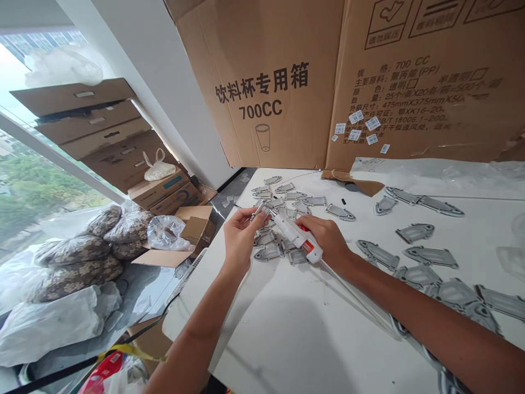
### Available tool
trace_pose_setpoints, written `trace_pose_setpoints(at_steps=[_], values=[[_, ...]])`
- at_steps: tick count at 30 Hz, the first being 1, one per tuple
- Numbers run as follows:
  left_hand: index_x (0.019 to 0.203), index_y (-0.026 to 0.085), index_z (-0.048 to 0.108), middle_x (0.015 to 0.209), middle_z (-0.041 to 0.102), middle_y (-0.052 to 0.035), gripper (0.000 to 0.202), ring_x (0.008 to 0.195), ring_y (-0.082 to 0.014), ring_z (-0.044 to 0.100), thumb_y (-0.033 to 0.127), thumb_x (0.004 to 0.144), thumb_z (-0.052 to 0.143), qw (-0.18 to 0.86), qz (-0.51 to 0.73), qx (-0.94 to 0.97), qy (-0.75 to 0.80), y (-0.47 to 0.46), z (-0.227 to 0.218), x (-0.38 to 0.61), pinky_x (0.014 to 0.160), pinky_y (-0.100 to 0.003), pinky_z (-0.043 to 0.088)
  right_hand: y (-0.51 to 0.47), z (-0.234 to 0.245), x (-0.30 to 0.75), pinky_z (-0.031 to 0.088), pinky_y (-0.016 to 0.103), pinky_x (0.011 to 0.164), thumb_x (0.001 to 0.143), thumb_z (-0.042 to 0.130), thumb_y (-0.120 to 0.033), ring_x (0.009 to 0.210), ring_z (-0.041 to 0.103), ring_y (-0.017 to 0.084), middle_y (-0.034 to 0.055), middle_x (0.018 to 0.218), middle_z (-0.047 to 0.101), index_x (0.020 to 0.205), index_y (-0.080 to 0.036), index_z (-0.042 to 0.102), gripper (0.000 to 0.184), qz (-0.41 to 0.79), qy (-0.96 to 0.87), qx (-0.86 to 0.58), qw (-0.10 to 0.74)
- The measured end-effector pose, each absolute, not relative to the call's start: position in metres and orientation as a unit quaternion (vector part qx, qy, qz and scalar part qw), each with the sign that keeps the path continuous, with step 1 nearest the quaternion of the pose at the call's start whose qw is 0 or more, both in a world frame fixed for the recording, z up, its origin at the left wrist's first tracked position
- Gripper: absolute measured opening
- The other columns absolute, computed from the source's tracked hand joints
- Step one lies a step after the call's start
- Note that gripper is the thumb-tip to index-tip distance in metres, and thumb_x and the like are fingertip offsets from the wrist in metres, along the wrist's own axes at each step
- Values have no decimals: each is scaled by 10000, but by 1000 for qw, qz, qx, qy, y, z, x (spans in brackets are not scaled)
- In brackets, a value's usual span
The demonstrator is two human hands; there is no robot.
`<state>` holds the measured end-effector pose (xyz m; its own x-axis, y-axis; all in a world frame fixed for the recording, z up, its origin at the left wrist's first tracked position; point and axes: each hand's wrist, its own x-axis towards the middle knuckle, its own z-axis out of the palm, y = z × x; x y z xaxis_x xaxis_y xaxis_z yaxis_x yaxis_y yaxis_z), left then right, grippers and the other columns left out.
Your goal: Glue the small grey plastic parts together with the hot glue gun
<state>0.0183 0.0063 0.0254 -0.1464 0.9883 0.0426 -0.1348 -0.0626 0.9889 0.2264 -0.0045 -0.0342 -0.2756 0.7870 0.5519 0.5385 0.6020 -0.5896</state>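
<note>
I have the left hand (240, 238) pinching a small grey piece (258, 208) between thumb and fingers, just above a cluster of grey parts (268, 252) near the table's left edge. The right hand (326, 235) is wrapped around a white glue gun (290, 229), its nozzle pointing left at that piece; I can't tell whether the two touch. Behind the cluster, a tall cardboard box (262, 49) walls off the far side, so my reach forward stops there. More parts, the right-hand group (429, 256), crowd the space beyond my right forearm, and the gun's cord (361, 302) trails toward me beside that arm. My open room is the near middle of the white table (283, 323), between the forearms. Past its left edge, an open carton (199, 230) sits lower down.
</note>
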Motion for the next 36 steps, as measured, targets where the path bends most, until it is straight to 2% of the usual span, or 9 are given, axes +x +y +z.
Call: trace_pose_setpoints(at_steps=[5, 11, 14, 25, 32, 36], values=[[936, 169, 752, 902, 783, -53, 341, 855, -210, 758, 349, 708, 931, 477, 582, 451, 480, 5, 25, 20, 878, -369, 594, -4, -36, 226, 339, 279, 642, 849, 586, -194, 703, 580, 181, 21, 860, 684, 965, -208, 650, 134, 145, -789, -435, 410], [946, 169, 756, 896, 785, -53, 343, 852, -210, 763, 338, 706, 934, 492, 574, 445, 480, 7, 25, 19, 878, -348, 579, -3, -36, 226, 308, 273, 622, 826, 572, -171, 661, 510, 164, 8, 807, 626, 882, -209, 614, 79, 142, -788, -444, 401], [945, 168, 749, 888, 783, -48, 342, 852, -204, 763, 333, 708, 932, 495, 573, 442, 481, 7, 25, 19, 866, -332, 575, -2, -37, 226, 272, 279, 599, 828, 556, -172, 628, 456, 154, 1, 774, 579, 802, -214, 558, 50, 134, -790, -454, 389], [960, 157, 746, 894, 779, -51, 309, 850, -191, 755, 311, 743, 903, 486, 574, 454, 478, 5, 26, 22, 832, -307, 578, 0, -41, 226, 194, 288, 567, 844, 528, -203, 560, 350, 133, -25, 650, 434, 688, -232, 342, 244, 109, -807, -440, 378], [965, 156, 742, 894, 777, -46, 303, 842, -177, 749, 304, 753, 899, 490, 578, 459, 464, 5, 24, 22, 834, -300, 579, 1, -40, 227, 193, 290, 569, 811, 532, -189, 552, 354, 135, -28, 633, 423, 684, -237, 328, 246, 115, -807, -437, 381], [969, 154, 739, 894, 774, -48, 311, 839, -181, 750, 305, 751, 900, 487, 577, 457, 470, 6, 23, 21, 822, -299, 577, 0, -39, 226, 208, 288, 572, 817, 547, -193, 565, 361, 140, -21, 664, 462, 698, -234, 376, 212, 124, -801, -440, 385]])
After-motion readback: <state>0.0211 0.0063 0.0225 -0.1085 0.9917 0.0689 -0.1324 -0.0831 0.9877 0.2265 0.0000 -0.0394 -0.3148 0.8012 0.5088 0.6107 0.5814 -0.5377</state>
